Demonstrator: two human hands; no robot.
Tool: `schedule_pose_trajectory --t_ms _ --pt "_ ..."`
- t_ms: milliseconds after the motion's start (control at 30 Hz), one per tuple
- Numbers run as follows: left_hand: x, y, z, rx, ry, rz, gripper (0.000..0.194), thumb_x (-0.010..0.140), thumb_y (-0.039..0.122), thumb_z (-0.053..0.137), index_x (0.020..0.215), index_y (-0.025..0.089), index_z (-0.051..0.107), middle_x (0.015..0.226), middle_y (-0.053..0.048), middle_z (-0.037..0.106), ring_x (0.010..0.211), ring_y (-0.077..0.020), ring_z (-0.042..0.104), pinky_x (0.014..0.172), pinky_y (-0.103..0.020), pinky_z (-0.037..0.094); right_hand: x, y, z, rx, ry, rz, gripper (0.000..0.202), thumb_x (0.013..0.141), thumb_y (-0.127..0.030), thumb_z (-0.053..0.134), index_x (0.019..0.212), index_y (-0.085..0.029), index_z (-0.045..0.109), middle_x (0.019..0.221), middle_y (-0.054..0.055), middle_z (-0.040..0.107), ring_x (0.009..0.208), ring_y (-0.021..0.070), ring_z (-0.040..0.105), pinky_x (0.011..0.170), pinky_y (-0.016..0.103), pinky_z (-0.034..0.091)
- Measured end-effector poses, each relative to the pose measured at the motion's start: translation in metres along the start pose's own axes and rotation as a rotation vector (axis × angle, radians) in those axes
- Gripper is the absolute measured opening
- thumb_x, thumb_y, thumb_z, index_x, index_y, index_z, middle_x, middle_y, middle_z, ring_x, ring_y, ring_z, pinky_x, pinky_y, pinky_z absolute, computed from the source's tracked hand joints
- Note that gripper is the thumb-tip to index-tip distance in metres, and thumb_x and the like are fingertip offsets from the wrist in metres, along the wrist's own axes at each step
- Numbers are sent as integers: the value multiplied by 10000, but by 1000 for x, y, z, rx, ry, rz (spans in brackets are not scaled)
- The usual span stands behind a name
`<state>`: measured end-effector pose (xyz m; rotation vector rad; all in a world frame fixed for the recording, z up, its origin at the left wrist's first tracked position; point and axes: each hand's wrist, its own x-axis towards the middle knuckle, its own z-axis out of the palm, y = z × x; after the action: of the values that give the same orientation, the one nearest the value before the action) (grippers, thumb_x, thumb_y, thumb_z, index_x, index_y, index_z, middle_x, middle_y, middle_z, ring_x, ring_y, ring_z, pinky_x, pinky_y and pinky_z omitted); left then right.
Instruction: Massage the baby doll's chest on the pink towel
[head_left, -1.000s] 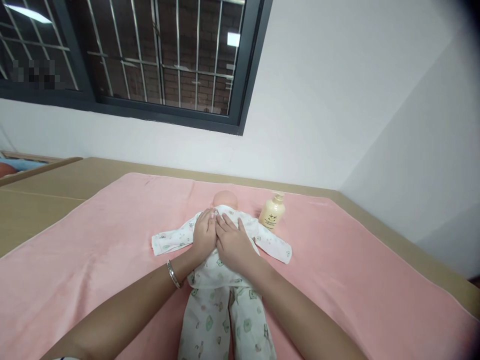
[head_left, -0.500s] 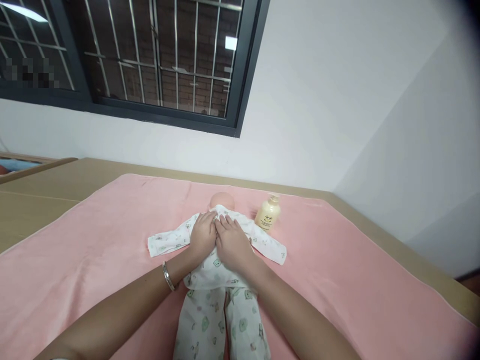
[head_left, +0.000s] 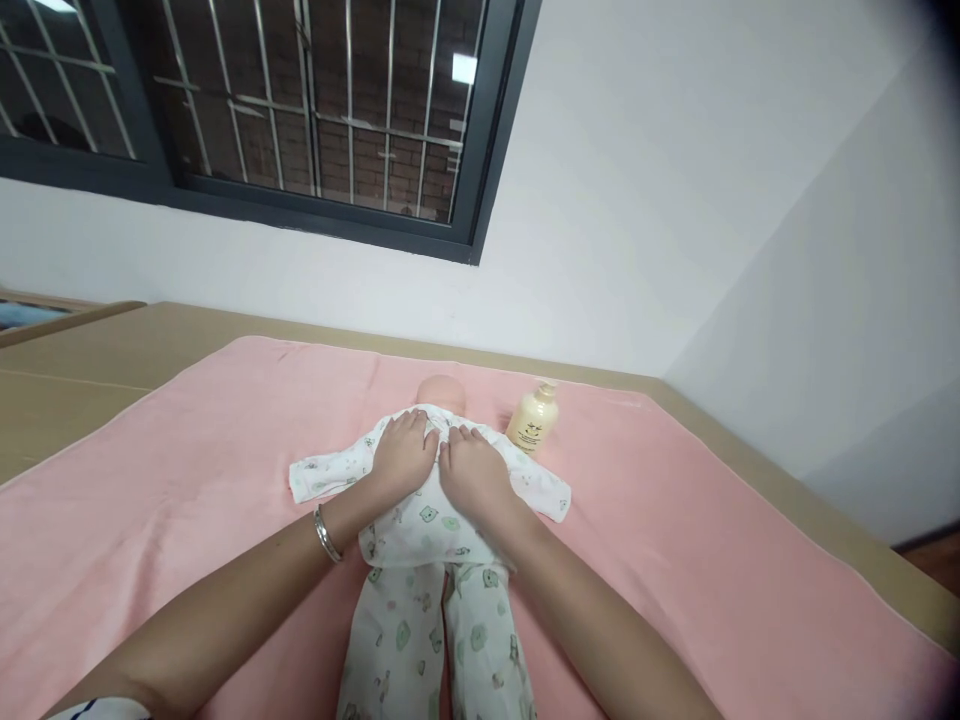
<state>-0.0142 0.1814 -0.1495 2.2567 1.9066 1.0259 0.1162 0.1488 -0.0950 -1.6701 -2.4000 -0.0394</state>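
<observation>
We press both hands onto the chest of a pink-headed doll in white, green-printed long-sleeved clothes [head_left: 424, 530], which lies with its sleeves spread. Our left hand [head_left: 405, 455], below a silver metal bangle [head_left: 327, 534], rests flat on one side of the doll's chest; our right hand [head_left: 476, 470] rests flat on the other, both open and gripping nothing. A cream bottle with dark print [head_left: 534, 420] is just beyond the doll's right-hand sleeve as we look. Under the doll we see a pink soft blanket [head_left: 637, 570] over a tan surface [head_left: 82, 415].
</observation>
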Motion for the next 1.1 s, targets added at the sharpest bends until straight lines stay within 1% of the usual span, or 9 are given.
schedule_pose_trajectory --t_ms 100,233,400,500,667,767,900,1000,1100 --pt "-10 11 0 47 62 58 402 958 238 354 1221 77 612 1279 -216 646 1257 -313 565 1111 -489 376 13 17 1 88 -27 37 463 1040 -348 294 1288 -89 585 1368 177 590 1302 277 505 1078 364 350" --pt "-16 18 -2 34 68 110 384 955 216 346 1169 102 644 1241 -200 669 1245 -299 574 1128 -468 360 25 30 6 94 -53 68 545 1036 -404 311 1402 -40 488 1471 202 489 1393 294 409 1117 388 300" --pt "-1 1 -2 32 -45 52 416 955 280 370 1245 87 597 1352 -218 604 1314 -319 526 1104 -484 380 2 4 0 -119 3 9 522 1040 -325 273 1255 27 592 1285 276 610 1261 335 531 1087 429 327" --pt "1 -3 -2 53 -33 61 400 951 277 369 1229 107 600 1333 -204 620 1302 -300 537 1100 -471 378 -9 -6 -5 -194 20 -40 462 1016 -265 310 1179 23 632 1177 291 651 1155 353 589 1031 447 374" --pt "-16 12 -1 146 38 72 445 960 290 356 1175 6 623 1236 -283 644 1241 -359 569 1057 -486 406 13 19 -2 -34 -13 -27 474 1041 -315 265 1188 -57 635 1277 215 633 1214 293 564 1044 383 377" --pt "-19 18 -2 149 68 99 413 948 277 389 1172 33 635 1255 -264 642 1237 -352 571 1052 -472 415 26 32 4 29 -40 -5 483 1047 -346 268 1242 -60 604 1364 197 585 1292 263 511 1075 353 353" --pt "-7 13 -7 80 24 57 367 949 274 377 1098 99 663 1160 -203 693 1161 -320 612 1034 -453 432 16 18 5 -87 22 30 503 1043 -325 256 1197 -33 637 1274 221 636 1239 293 547 1078 384 348" --pt "1 8 -11 62 -23 25 376 948 287 360 1063 99 664 1102 -203 700 1104 -327 627 1000 -463 447 0 -1 1 -204 29 24 448 1012 -250 306 1103 -29 685 1088 244 695 1081 316 620 1011 413 394" --pt "2 6 -10 57 -21 35 378 943 286 359 1070 93 658 1108 -201 694 1097 -334 621 1001 -472 443 -4 -5 -1 -202 35 0 422 995 -223 325 1077 -32 693 1051 243 699 1046 319 628 989 414 403"
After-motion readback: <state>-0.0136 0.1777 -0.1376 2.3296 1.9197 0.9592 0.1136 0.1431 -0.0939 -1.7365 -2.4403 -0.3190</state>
